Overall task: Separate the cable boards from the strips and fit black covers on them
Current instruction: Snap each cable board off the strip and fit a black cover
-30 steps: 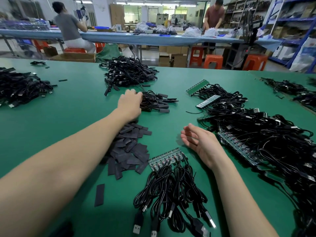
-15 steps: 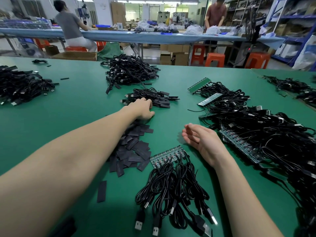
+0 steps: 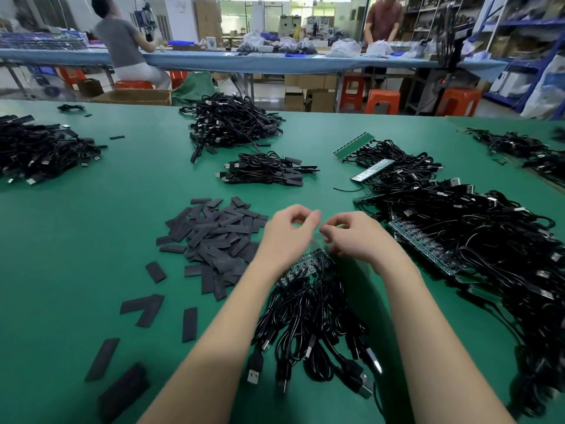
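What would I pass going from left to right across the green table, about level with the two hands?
Pile of flat black covers → left hand → right hand → green board strip → big tangle of black cables.

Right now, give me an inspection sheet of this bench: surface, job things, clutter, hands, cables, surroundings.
Surface: green table, no damage seen.
Job's things: board strip with cables attached lies under both hands; pile of black covers to its left; more strips with cables heaped at right.
Clutter: loose covers scattered at near left.
Grippers: left hand and right hand meet above the strip, fingers curled; blurred, what they pinch cannot be told.
Cables: small bundle and large pile beyond the hands; another pile far left.
Surroundings: two people at a blue bench, orange stools.
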